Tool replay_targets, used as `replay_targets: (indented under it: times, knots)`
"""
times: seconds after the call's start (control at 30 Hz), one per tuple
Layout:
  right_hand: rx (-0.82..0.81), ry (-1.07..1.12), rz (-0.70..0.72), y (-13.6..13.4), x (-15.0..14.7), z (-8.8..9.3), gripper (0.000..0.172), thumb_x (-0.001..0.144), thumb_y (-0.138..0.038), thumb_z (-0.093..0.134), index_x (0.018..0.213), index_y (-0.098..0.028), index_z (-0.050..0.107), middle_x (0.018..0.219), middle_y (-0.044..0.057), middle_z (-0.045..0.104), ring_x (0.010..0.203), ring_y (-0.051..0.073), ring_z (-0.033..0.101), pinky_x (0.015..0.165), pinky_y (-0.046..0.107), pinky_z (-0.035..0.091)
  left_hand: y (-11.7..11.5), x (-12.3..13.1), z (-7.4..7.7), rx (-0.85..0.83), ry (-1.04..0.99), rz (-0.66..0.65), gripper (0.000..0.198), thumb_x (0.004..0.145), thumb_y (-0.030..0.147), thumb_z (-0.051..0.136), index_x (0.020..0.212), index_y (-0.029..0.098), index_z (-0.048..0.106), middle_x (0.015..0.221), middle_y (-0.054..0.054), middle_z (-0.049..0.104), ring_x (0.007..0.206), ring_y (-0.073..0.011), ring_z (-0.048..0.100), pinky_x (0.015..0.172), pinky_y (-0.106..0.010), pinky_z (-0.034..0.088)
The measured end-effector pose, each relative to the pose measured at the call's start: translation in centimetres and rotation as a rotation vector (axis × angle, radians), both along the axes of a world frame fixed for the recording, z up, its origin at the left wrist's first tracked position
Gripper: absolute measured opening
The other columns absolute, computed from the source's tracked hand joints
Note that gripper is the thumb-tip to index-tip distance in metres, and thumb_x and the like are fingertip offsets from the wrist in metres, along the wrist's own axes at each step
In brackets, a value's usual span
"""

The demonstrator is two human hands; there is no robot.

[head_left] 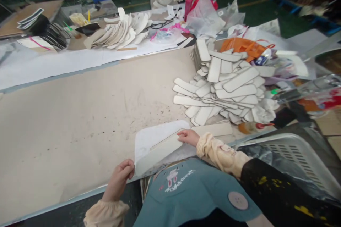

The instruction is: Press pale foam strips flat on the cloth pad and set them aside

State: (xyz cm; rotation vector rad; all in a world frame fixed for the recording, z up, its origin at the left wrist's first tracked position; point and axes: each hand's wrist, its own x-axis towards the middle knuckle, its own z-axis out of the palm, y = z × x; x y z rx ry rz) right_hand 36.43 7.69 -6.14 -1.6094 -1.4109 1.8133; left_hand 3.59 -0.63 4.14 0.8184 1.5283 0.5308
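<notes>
A long, pale strip with rounded ends (160,154) lies slantwise between my hands near the table's front edge. My left hand (123,173) is closed in a pinch at its lower left end. At the upper right end, the fingers of my right hand (188,137) are closed on the same strip. Under it, partly covered, shows another dark-edged strip (157,144). Both are over a white rounded sheet (142,136) on the table. Several more strips (215,129) lie overlapped just right of my right hand.
A large heap of dark-edged white strips (234,87) covers the table's right side. A bottle with a red tip (253,127) lies near the white plastic basket (293,145). Farther back are curved pale pieces (125,32), an orange bag (239,46) and clear plastic bags (205,16).
</notes>
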Motion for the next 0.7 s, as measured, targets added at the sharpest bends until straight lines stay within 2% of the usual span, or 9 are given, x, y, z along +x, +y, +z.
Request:
replay_targets:
  times: [0.13, 0.27, 0.4, 0.5, 0.7]
  knots:
    - [0.173, -0.272, -0.031, 0.0, 2.2, -1.4, 0.019, 0.065, -0.027, 0.067, 0.081, -0.017, 0.061, 0.062, -0.003, 0.059, 0.060, 0.012, 0.054, 0.061, 0.025, 0.041, 0.2, 2.3, -5.3, -0.067, 0.216, -0.052, 0.025, 0.069, 0.036, 0.050, 0.053, 0.018, 0.043, 0.042, 0.007, 0.037, 0.043, -0.0076, 0.032, 0.046, -0.021, 0.026]
    - [0.234, -0.406, -0.032, 0.7, 2.9, -2.4, 0.014, 0.066, -0.026, 0.067, 0.074, -0.018, 0.060, 0.065, -0.003, 0.060, 0.062, 0.011, 0.054, 0.062, 0.023, 0.039, 0.8, 4.1, -9.0, -0.088, 0.417, -0.078, 0.020, 0.068, 0.036, 0.045, 0.056, 0.019, 0.048, 0.043, 0.005, 0.044, 0.044, -0.0102, 0.041, 0.047, -0.023, 0.031]
    - [0.231, -0.464, -0.004, 1.5, 3.3, -3.5, 0.014, 0.066, -0.026, 0.068, 0.073, -0.019, 0.059, 0.066, -0.003, 0.061, 0.063, 0.011, 0.055, 0.061, 0.023, 0.038, 1.5, 4.3, -11.1, -0.079, 0.542, -0.158, 0.021, 0.068, 0.036, 0.044, 0.059, 0.019, 0.054, 0.046, 0.003, 0.050, 0.049, -0.0125, 0.048, 0.050, -0.024, 0.033]
    - [0.213, -0.521, 0.005, 1.9, 3.3, -4.1, 0.014, 0.066, -0.027, 0.069, 0.072, -0.020, 0.060, 0.067, -0.004, 0.061, 0.064, 0.010, 0.055, 0.061, 0.022, 0.038, 1.9, 4.1, -12.3, -0.079, 0.574, -0.172, 0.022, 0.068, 0.036, 0.044, 0.061, 0.019, 0.056, 0.046, 0.002, 0.052, 0.049, -0.0130, 0.051, 0.050, -0.024, 0.033]
    - [0.225, -0.591, 0.036, 2.2, 2.8, -4.3, 0.013, 0.066, -0.027, 0.068, 0.071, -0.020, 0.059, 0.068, -0.003, 0.062, 0.066, 0.011, 0.056, 0.062, 0.022, 0.038, 2.3, 3.7, -13.7, -0.109, 0.596, -0.203, 0.022, 0.068, 0.035, 0.044, 0.063, 0.018, 0.059, 0.047, 0.001, 0.054, 0.050, -0.0134, 0.053, 0.049, -0.024, 0.034]
